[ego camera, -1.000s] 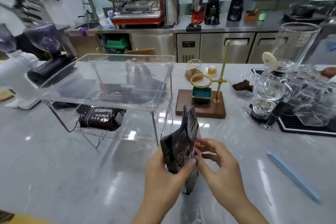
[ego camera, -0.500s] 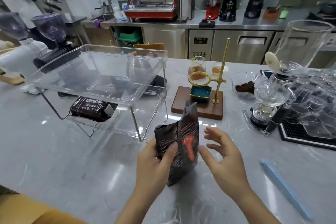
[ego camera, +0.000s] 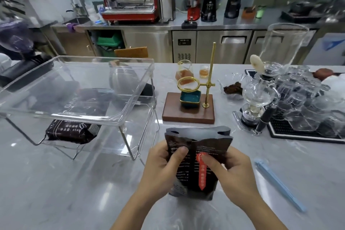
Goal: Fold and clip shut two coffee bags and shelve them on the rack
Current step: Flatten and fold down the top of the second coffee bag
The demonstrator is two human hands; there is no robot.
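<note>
Both grips are clamped on the dark foil coffee bag with an orange label strip [ego camera: 197, 162], where half a second ago only the left hand [ego camera: 164, 169] held it and the right hand [ego camera: 231, 172] hovered open beside it; the bag now stands upright on the grey marble worktop [ego camera: 74, 183], broad face toward the camera, thumbs pressed on its front; a second dark bag [ego camera: 71, 132] lies on the clear acrylic rack's [ego camera: 128, 110] lower shelf; a pale blue clip [ego camera: 278, 183] lies right.

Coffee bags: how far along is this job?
One bag already lies on the clear rack's lower shelf. The second bag stands on the counter, held by the left hand and right hand, its top unfolded. The blue clip lies unused; folding, clipping and shelving remain.
</note>
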